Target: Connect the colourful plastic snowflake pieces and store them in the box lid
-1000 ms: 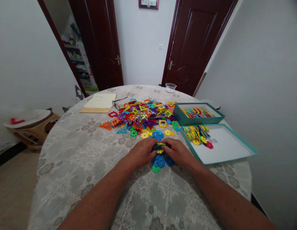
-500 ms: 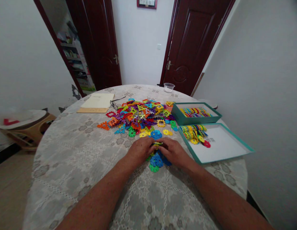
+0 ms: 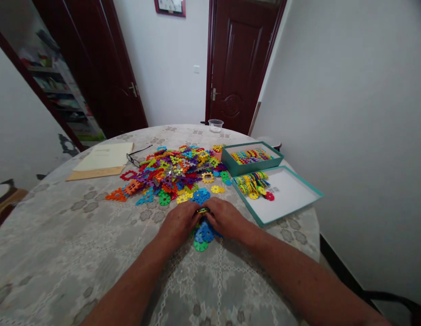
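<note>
My left hand and my right hand meet near the front middle of the table. Both are closed, with fingertips on either side of a small stack of notched plastic discs, whose edges look yellow and dark. Fingers partly hide the stack. Below the hands lie blue discs and a green disc on the cloth. Just beyond the fingertips are more blue discs. Two yellow discs rest a bit farther right.
A large heap of colourful plastic pieces spreads behind the hands. At right stand a green box with rows of pieces and its shallow lid holding stacked discs. Glasses, a notebook and a clear bowl lie farther back.
My view has turned to the right, so the scene sits farther left. Both hands remain together on the disc stack, with the fingers slightly shifted around it.
</note>
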The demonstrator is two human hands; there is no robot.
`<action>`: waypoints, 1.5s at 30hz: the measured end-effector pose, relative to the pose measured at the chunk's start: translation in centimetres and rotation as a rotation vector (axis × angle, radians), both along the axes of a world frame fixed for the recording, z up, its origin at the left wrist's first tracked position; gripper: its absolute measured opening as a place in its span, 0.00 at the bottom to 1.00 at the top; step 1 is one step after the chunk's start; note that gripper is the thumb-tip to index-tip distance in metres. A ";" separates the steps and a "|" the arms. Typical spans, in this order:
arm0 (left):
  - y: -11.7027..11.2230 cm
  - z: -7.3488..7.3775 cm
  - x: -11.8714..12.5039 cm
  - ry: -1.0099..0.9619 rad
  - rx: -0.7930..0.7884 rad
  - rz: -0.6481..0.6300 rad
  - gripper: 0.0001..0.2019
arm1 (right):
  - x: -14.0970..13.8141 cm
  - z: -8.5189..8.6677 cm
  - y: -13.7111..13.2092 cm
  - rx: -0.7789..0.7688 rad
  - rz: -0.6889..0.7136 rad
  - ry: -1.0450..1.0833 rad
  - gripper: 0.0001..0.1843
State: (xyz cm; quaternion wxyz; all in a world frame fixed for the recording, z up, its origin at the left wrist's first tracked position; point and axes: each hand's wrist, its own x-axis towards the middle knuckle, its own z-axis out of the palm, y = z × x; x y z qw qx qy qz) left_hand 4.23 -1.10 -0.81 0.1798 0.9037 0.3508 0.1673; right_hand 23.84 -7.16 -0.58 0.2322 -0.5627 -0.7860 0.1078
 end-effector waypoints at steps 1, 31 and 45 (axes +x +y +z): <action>-0.1 0.1 0.0 -0.016 0.000 0.001 0.10 | 0.3 0.4 -0.1 0.003 0.003 -0.007 0.09; -0.7 3.8 -4.0 0.298 -0.249 -0.023 0.27 | 13.0 4.6 -1.4 -0.321 -0.489 -0.082 0.17; -0.6 2.8 -2.3 0.246 -0.096 -0.059 0.12 | 2.5 4.8 -3.7 -0.320 0.072 -0.212 0.28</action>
